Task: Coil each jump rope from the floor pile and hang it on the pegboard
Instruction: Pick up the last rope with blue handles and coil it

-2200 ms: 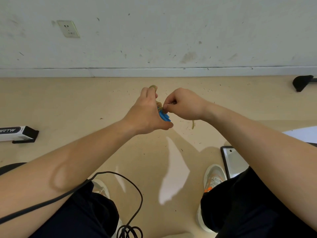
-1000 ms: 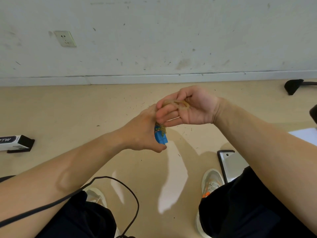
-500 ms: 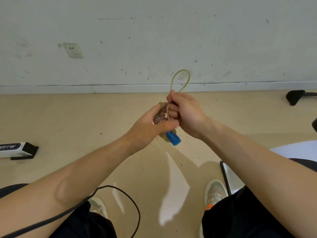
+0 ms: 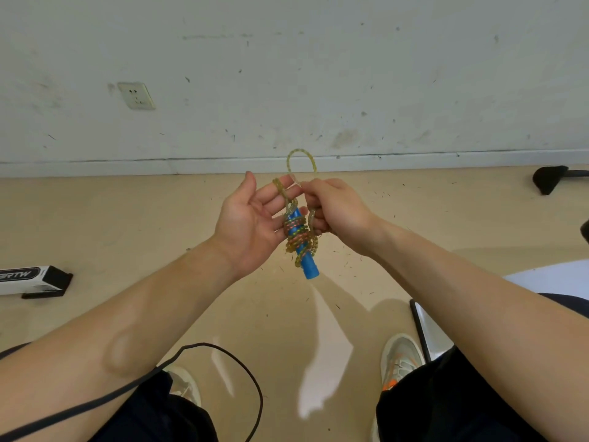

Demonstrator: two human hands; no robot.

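In the head view, at frame centre, the jump rope (image 4: 298, 232), wound round its blue handle (image 4: 308, 266), is clasped in the right hand's (image 4: 338, 208) curled grip. The left hand's (image 4: 251, 221) grip is slack, fingers straight, touching the rope.

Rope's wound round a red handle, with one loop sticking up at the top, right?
Not quite. The head view shows the handle is blue, not red. The rope is wound round it, with one loop sticking up at the top.
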